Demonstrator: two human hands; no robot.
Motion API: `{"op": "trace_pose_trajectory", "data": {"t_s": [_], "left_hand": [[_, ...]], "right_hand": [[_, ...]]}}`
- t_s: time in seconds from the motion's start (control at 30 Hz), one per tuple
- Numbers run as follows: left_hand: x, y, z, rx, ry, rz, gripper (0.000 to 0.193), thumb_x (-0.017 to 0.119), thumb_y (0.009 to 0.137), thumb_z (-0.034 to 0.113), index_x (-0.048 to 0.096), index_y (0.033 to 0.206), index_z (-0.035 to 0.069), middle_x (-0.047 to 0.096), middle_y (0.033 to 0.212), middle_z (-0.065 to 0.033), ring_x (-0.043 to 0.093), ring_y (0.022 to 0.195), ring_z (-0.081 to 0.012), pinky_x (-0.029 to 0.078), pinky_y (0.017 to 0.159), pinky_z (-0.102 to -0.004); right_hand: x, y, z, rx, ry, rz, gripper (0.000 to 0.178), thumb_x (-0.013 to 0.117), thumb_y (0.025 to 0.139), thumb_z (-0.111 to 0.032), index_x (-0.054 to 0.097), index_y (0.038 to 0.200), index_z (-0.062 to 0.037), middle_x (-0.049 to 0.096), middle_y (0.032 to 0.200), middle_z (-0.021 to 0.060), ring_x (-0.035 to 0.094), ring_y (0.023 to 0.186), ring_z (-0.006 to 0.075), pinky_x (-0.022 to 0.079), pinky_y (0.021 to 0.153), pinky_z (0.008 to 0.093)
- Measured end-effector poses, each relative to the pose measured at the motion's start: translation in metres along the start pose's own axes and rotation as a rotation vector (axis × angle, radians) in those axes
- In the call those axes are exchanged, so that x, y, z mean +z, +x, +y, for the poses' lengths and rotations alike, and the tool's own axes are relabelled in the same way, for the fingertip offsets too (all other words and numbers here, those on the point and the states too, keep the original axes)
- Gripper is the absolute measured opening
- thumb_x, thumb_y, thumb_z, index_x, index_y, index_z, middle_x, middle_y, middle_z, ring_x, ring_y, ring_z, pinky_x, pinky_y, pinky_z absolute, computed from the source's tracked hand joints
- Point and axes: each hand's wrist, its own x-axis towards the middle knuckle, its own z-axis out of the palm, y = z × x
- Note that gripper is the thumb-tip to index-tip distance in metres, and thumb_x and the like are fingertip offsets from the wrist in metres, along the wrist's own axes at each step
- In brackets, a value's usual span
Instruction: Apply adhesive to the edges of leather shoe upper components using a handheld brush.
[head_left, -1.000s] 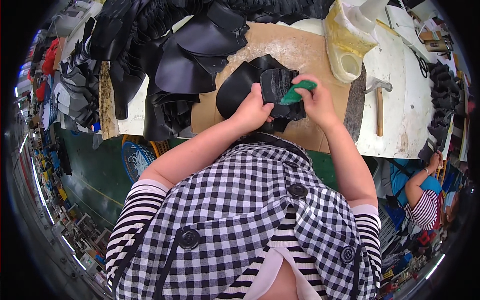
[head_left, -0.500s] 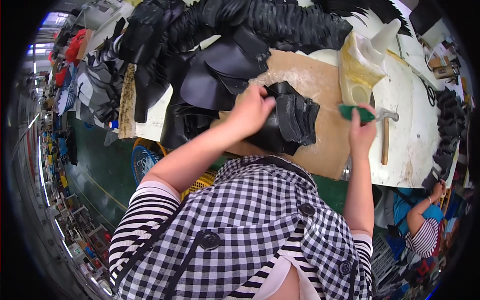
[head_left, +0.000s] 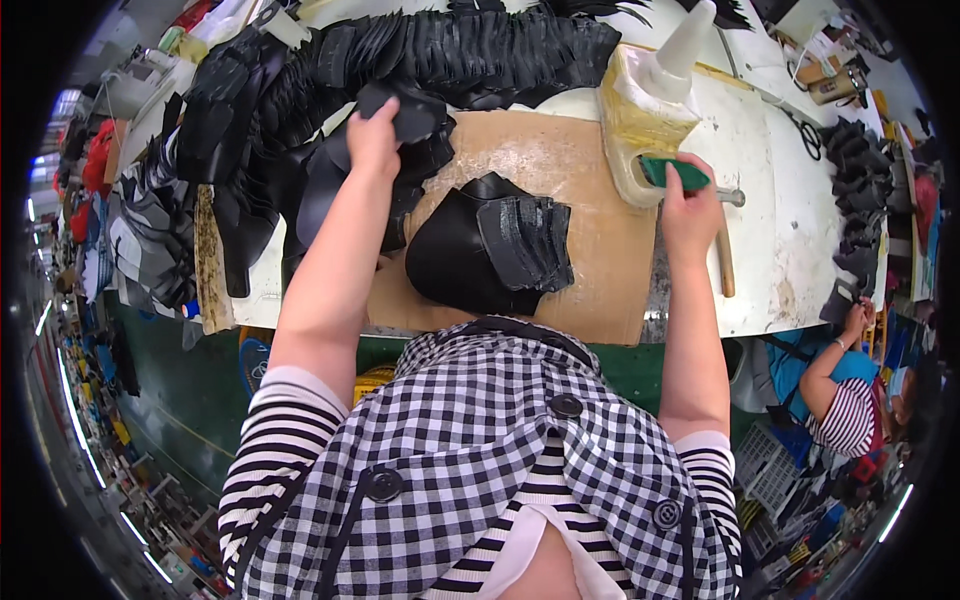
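Observation:
My left hand (head_left: 374,142) is closed on a black leather piece (head_left: 418,118), thumb on top, over the far-left edge of the cardboard. Beneath it lies a pile of similar dark pieces. My right hand (head_left: 692,208) grips a flat green tool (head_left: 670,173). The tool's left end is at the low front opening of a yellow-stained plastic glue container (head_left: 622,120), and whatever part is inside cannot be seen. Between my hands, an overlapping stack of black leather pieces (head_left: 490,245) rests on the brown cardboard (head_left: 610,290).
A hammer (head_left: 727,255) lies beside my right hand, with scissors (head_left: 808,138) farther right. Long rows of black pieces (head_left: 480,55) line the table's far side. Another person (head_left: 840,390) works at the right edge. A worn wooden strip (head_left: 212,262) lies at left.
My left hand has moved away from the stack to the far left and now holds a leather piece. My right hand has brought the green tool to the container's opening. The view has shifted.

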Motion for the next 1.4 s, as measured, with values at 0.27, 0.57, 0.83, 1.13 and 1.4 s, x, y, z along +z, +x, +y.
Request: {"op": "trace_pose_trajectory", "data": {"t_s": [0.27,0.57,0.83,1.13,1.4], "left_hand": [[-0.083,-0.143,0.124,0.141,0.131,-0.084,0.026,0.057,0.085,0.004,0.055,0.11,0.001,0.065,0.097,-0.0086,0.065,0.084,-0.0178,0.054,0.073,-0.0291],[-0.02,-0.198,-0.06,-0.014,0.65,-0.487,0.03,0.057,0.085,0.011,0.047,0.11,-0.003,0.06,0.098,-0.0171,0.06,0.093,-0.0266,0.048,0.08,-0.0356],[-0.032,-0.185,-0.082,-0.18,0.529,-0.596,0.033,0.056,0.086,0.006,0.043,0.113,-0.007,0.058,0.106,-0.0219,0.062,0.095,-0.0309,0.052,0.079,-0.0365],[-0.027,-0.203,-0.067,-0.15,0.595,-0.558,0.027,0.056,0.087,0.004,0.037,0.101,-0.007,0.056,0.096,-0.0241,0.065,0.068,-0.0304,0.056,0.053,-0.0343],[-0.031,-0.202,-0.07,-0.077,0.728,-0.528,0.028,0.059,0.086,0.007,0.038,0.1,-0.006,0.058,0.086,-0.0238,0.064,0.064,-0.0311,0.052,0.058,-0.0383]], "right_hand": [[-0.016,-0.005,0.012,0.178,0.224,0.01,0.021,0.061,0.087,-0.008,0.052,0.104,-0.0035,0.059,0.088,0.0085,0.059,0.072,0.0136,0.048,0.059,0.0254],[-0.006,-0.033,0.004,0.248,0.455,0.008,0.024,0.062,0.085,-0.005,0.05,0.106,-0.0038,0.056,0.094,0.0081,0.059,0.076,0.0134,0.053,0.059,0.0249],[0.063,-0.103,-0.028,0.241,0.648,-0.497,0.02,0.061,0.088,-0.009,0.054,0.107,-0.0061,0.06,0.094,0.0069,0.061,0.08,0.0139,0.054,0.064,0.0265],[0.076,-0.09,-0.033,-0.194,0.302,-0.552,0.016,0.06,0.086,-0.003,0.058,0.101,-0.0075,0.065,0.092,0.0098,0.065,0.08,0.023,0.05,0.068,0.0291],[0.055,-0.094,-0.03,-0.254,0.297,-0.714,0.021,0.059,0.082,0.003,0.059,0.1,-0.0071,0.066,0.092,0.0098,0.066,0.084,0.0258,0.05,0.073,0.0306]]}}
